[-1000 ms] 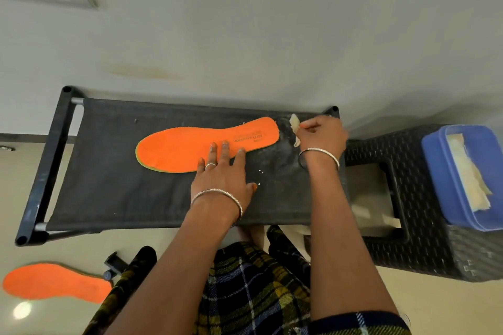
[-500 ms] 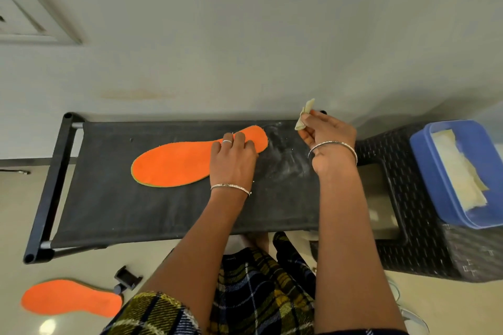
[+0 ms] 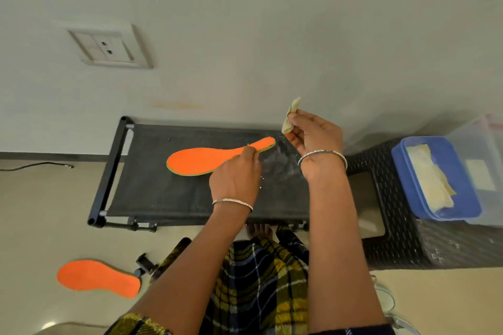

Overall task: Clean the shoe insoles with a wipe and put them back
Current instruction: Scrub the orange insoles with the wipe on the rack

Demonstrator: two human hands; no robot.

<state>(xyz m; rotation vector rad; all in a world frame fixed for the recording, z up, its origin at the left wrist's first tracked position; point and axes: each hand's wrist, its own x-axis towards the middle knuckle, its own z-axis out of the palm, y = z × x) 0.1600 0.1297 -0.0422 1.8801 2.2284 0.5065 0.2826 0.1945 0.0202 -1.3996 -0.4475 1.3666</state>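
- The right hand (image 3: 313, 133) is raised above the far right corner of the tabletop (image 3: 163, 193), thumb and fingers pinched on one crumpled wipe (image 3: 290, 117). The wipe is clear of the surface and touches nothing else, which reads as a pause between strokes.
- The left hand (image 3: 235, 177) has its fingers curled on the near edge of the insole (image 3: 201, 159), gripping it at the narrow waist. I judge this is either to pin it for wiping or to turn it over.
- That insole lies lengthwise on the black tabletop, orange face up, broad end to the left and narrow end towards the wipe. Pale smears and crumbs mark the fabric just beside the narrow end.
- The second insole (image 3: 98, 277) lies flat on the floor, well apart to the lower left. Whether it is already cleaned, I cannot tell.
- A blue tub (image 3: 400, 171) sits on a black woven stool (image 3: 394, 239) to the right, near the wiping hand, so spare wipes (image 3: 430, 179) are in easy reach.
- Count: two insoles, one wipe in hand and a stack in the tub too merged to number.
- No shoe shows clearly, so putting the insoles back looks some way off.
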